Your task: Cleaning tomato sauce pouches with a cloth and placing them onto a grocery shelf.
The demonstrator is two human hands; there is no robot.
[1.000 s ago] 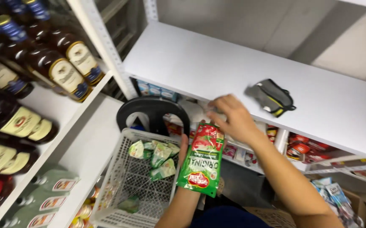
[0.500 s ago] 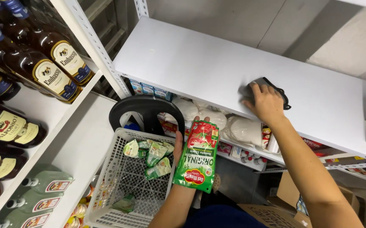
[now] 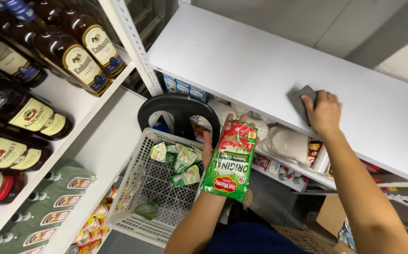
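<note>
White shelving is filling the head view, with dark bottles [image 3: 67,56] lying on the racks at the side. The left hand [image 3: 213,141] is gripping a green and red sauce pouch [image 3: 229,160], fingers closed behind it. The pouch's long axis is running nearly upright, its top leaning slightly rightward beyond the fingertips. Below it a white basket [image 3: 133,188] is holding small green packets [image 3: 185,162]. The right hand [image 3: 324,113] is pressing a grey cloth [image 3: 300,99] onto the shelf top [image 3: 241,61], fingers curled over it.
</note>
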